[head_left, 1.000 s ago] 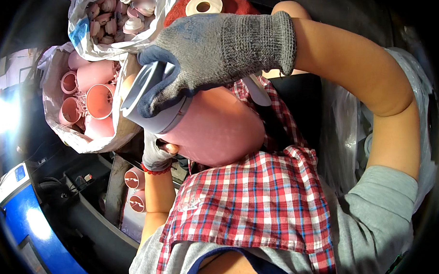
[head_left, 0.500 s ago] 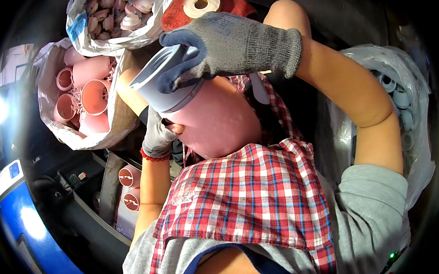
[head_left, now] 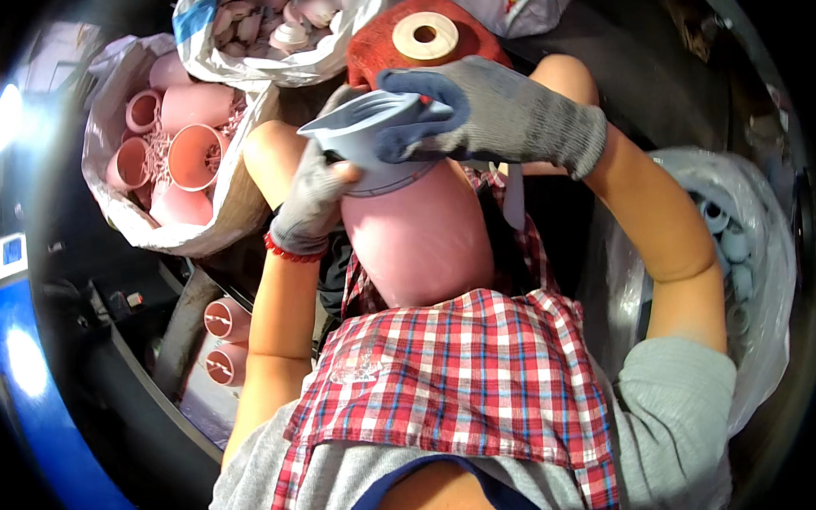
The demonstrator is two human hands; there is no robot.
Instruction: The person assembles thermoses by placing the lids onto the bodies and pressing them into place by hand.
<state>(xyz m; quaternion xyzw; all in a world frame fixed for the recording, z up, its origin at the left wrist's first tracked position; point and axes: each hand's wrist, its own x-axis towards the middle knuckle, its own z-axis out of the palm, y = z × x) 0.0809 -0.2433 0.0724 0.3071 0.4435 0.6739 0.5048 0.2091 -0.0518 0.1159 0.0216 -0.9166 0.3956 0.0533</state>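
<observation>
A rounded pink jug body [head_left: 416, 241] rests in my lap against the plaid apron [head_left: 448, 370]. On its far end sits a grey-blue spouted collar [head_left: 354, 135]. My right hand [head_left: 502, 108], in a grey knit glove with dark blue palm, grips the collar's right side, thumb and fingers curled over its rim. My left hand [head_left: 316, 191], gloved with a bare fingertip showing, is closed round the collar's left side near the seam. A grey-blue handle-like strip [head_left: 514, 197] hangs to the right of the body. Most of my left fingers are hidden behind the collar.
A white sack [head_left: 109, 193] of pink cylinders stands left, beside another sack [head_left: 271, 75] of pink lids. Ahead lies a red cloth-covered thing with a cream ring [head_left: 425, 36]. A clear bag [head_left: 761, 333] holds grey-blue parts at right. Pink cups [head_left: 226, 320] stand at lower left.
My left hand has moved up from the jug's side to the collar. The jug has swung more upright, its spout end shifting right. The whole view has shifted too.
</observation>
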